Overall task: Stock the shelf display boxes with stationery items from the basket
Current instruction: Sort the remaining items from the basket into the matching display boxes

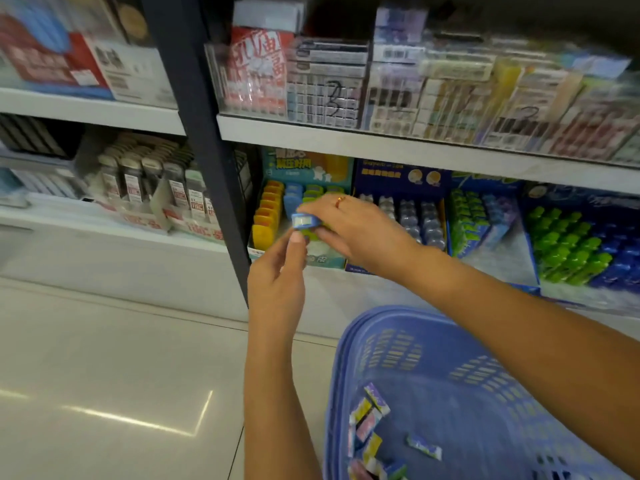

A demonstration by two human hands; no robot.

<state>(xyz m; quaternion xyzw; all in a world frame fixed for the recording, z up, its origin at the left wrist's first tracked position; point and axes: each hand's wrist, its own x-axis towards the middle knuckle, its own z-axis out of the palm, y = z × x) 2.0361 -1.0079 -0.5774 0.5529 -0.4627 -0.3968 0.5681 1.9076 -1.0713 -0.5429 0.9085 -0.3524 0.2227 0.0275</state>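
My right hand (349, 226) pinches a small blue stationery item (302, 220), with a green one just under its fingers, in front of the teal display box (332, 261) on the lower shelf. My left hand (278, 271) reaches up from below, its thumb touching the underside of the blue item. The teal box holds rows of orange, blue and green items (268, 211). At the bottom right stands the blue plastic basket (349, 341), with several small wrapped stationery items (372, 410) lying on its floor.
Right of the teal box stand a dark blue display box (401, 178) and boxes of green and blue items (568, 247). The upper shelf (381, 140) carries clear bins of packs. A dark upright post (211, 150) divides the shelving. Glossy floor tiles (104, 375) lie at left.
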